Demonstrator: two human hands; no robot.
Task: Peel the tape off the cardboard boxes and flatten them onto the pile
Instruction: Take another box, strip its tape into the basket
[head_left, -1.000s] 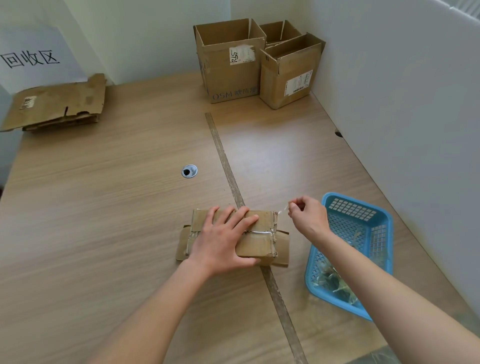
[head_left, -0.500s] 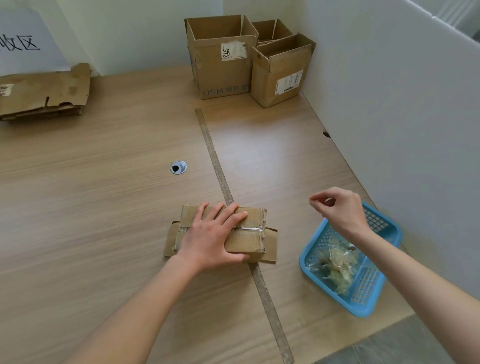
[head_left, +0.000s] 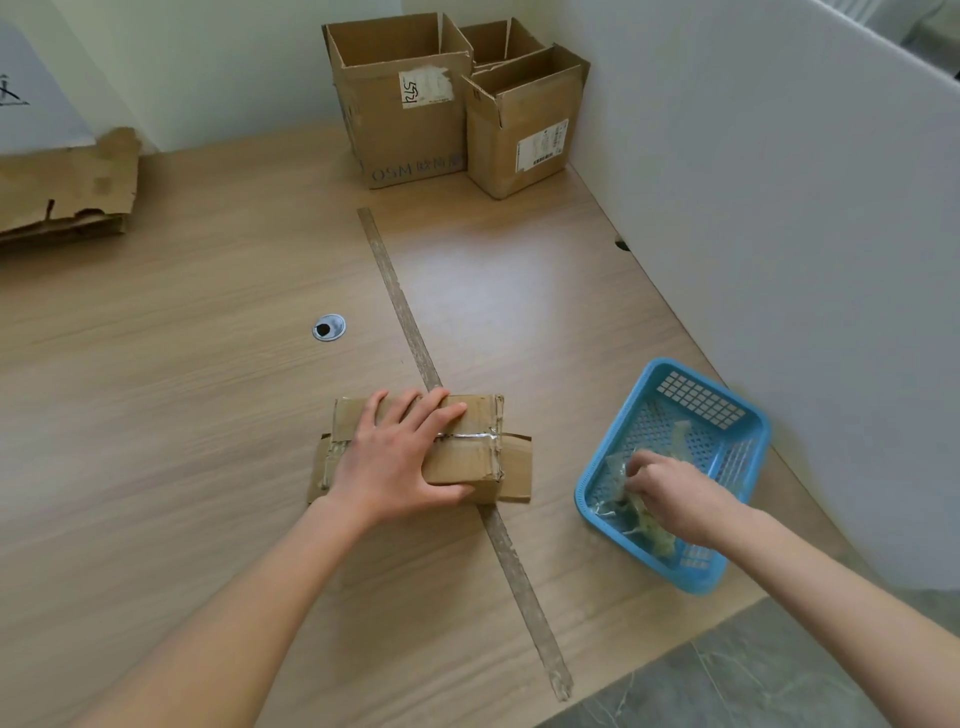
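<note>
Wood table (head_left: 182, 415) w/ cable grommet (head_left: 328, 328), blue basket (head_left: 748, 415) by white partition (head_left: 779, 208).

Both forearms bare to frame edge — no sleeves, no watch, no rings; left hand (head_left: 397, 457) and right hand (head_left: 670, 493) ungloved — nails short.

On the surface (head_left: 208, 415) there were three open cardboard boxes (head_left: 400, 98) standing together at the far edge, beyond the one taped box (head_left: 467, 447). One pile of flattened cardboard (head_left: 67, 187) lay far to the left of the taped box, and one blue basket (head_left: 727, 566) sat just to its right, holding a heap of peeled tape (head_left: 639, 512). Two hands were counted: one (head_left: 400, 457) on the taped box, one (head_left: 670, 493) in the basket.
</note>
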